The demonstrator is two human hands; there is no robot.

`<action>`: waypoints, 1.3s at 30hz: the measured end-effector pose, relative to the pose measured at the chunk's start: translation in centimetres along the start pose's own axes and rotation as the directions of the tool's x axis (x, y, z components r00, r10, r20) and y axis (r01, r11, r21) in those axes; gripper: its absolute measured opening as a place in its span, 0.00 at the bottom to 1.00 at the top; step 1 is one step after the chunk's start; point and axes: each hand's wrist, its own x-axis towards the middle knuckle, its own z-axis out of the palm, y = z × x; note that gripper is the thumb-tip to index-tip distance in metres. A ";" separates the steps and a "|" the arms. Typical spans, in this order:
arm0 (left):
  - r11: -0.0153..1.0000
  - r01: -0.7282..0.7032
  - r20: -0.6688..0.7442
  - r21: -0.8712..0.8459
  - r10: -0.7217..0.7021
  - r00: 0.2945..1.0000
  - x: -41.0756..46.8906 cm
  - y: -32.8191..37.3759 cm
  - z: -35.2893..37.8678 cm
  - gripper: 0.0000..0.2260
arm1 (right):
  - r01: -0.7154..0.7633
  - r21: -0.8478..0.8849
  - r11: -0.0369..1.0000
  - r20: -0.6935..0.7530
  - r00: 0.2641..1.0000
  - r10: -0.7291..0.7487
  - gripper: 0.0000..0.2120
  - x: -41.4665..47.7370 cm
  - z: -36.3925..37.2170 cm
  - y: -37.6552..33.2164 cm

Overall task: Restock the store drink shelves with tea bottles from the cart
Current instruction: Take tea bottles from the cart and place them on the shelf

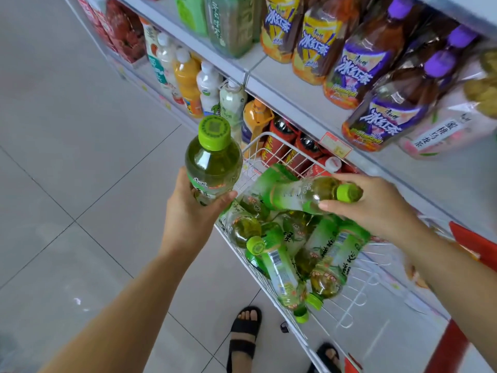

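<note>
Both hands (192,214) seemingly round tea bottles (212,162)

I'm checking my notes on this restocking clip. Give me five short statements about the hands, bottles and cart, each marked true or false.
1. The left hand holds a green-capped tea bottle upright. True.
2. The right hand is empty. False: it grips a second bottle, lying sideways, near its neck.
3. The wire cart holds several loose bottles. True.
4. The shelf bottles at upper right have green caps. False: their caps are purple.
5. The person is barefoot. False: they wear black sandals.
</note>
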 end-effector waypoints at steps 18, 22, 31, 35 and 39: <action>0.997 0.040 0.031 -0.059 -0.039 0.999 -0.5 -0.9 2.6 0.28 | 0.017 -0.027 0.999 0.130 0.991 -0.013 0.40 6.3 10.0 4.4; 0.998 0.041 0.025 -0.044 -0.040 0.999 0.2 -1.5 2.9 0.24 | 0.008 -0.160 0.987 0.068 0.998 0.003 0.44 5.4 12.0 6.5; 1.000 0.003 0.007 0.026 -0.004 1.000 -0.3 -0.1 4.0 0.24 | -0.128 -0.129 0.983 0.179 0.972 0.150 0.20 4.5 8.5 4.9; 1.000 0.001 0.028 0.011 -0.002 1.000 -3.0 3.9 4.9 0.24 | -0.179 0.003 0.984 0.273 0.947 0.171 0.14 -1.0 3.1 4.0; 0.998 -0.053 0.072 -0.016 0.054 0.996 -5.7 10.4 7.7 0.26 | -0.190 0.010 0.982 0.157 0.970 0.186 0.18 -6.9 -4.3 3.5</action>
